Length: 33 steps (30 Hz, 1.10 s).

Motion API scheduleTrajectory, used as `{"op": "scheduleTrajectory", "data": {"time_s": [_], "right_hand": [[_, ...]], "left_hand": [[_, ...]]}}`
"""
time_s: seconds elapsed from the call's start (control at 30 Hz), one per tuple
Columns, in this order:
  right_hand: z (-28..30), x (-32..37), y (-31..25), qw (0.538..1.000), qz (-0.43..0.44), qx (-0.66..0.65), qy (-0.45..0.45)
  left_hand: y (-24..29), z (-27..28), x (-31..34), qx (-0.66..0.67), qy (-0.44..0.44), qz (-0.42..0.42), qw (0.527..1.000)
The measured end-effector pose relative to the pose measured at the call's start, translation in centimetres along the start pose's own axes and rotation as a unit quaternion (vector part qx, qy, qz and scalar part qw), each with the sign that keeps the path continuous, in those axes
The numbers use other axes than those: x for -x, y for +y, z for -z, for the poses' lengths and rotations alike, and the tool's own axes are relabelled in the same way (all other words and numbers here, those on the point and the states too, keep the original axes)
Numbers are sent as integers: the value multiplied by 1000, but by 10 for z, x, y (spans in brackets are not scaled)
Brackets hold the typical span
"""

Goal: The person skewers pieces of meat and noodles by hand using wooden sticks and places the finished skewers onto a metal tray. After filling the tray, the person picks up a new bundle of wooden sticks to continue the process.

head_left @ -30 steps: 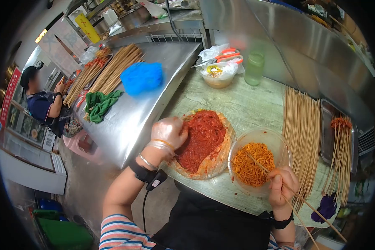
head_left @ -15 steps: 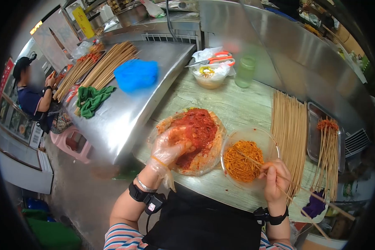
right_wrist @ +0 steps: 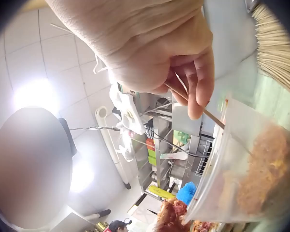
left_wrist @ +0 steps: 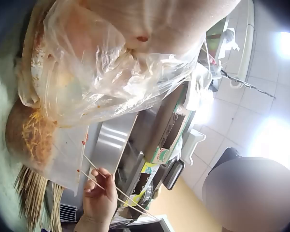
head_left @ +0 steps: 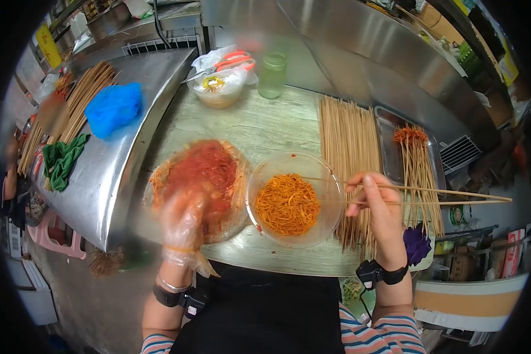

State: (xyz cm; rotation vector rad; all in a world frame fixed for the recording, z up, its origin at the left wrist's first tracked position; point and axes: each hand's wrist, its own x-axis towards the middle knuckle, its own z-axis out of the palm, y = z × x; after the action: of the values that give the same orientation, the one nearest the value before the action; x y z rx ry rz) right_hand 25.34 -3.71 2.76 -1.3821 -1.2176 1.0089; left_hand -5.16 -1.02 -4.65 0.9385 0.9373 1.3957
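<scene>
My left hand (head_left: 186,221), in a clear plastic glove with a band at the wrist, is over a red, wet minced mixture (head_left: 209,168) in a spread plastic bag. Its fingers blur against the mixture in the head view and are hidden in the left wrist view, so I cannot tell how they close. My right hand (head_left: 377,203) holds a pair of long wooden chopsticks (head_left: 454,192), their tips over the clear plastic bowl (head_left: 295,162). Orange-red shredded strands (head_left: 286,206) fill the bowl's middle.
Right of the bowl lie many bare skewers (head_left: 351,147). Beyond them, a metal tray (head_left: 389,121) carries loaded skewers (head_left: 410,138). A tub with orange scissors (head_left: 236,59) and a green glass (head_left: 272,74) stand behind. A blue bag (head_left: 115,109) and green cloth (head_left: 65,159) lie on the steel counter.
The left hand, raised with curled fingers half a second ago, is lower over the mixture now. The chopsticks swung from slanting into the strands to nearly level. The head view turned right.
</scene>
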Motion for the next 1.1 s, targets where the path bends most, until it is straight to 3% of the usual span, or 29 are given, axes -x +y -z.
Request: {"op": "scheduleTrajectory", "data": {"time_s": [0.23,0.33,0.53,0.77,0.83,0.93,1.1], "right_hand": [[-14,-15,9,999,9,-2,-32],[-13,-14,12,1000,18,-11,-22],[0,-12,28,994,13,-95,55],[18,-13,40,971,31,-215,102],[19,-13,37,963,36,-243,116],[18,-14,26,953,59,-263,138],[5,-9,1,946,141,-244,158]], "left_hand": [[20,-6,3,-181,-26,-79,980],[25,-6,0,-304,-45,-184,934],[25,-7,2,-263,-28,-117,957],[21,-22,0,-55,-52,10,997],[26,-35,1,34,-51,68,996],[29,-45,-2,59,-74,145,985],[26,-62,-5,171,-99,201,959]]}}
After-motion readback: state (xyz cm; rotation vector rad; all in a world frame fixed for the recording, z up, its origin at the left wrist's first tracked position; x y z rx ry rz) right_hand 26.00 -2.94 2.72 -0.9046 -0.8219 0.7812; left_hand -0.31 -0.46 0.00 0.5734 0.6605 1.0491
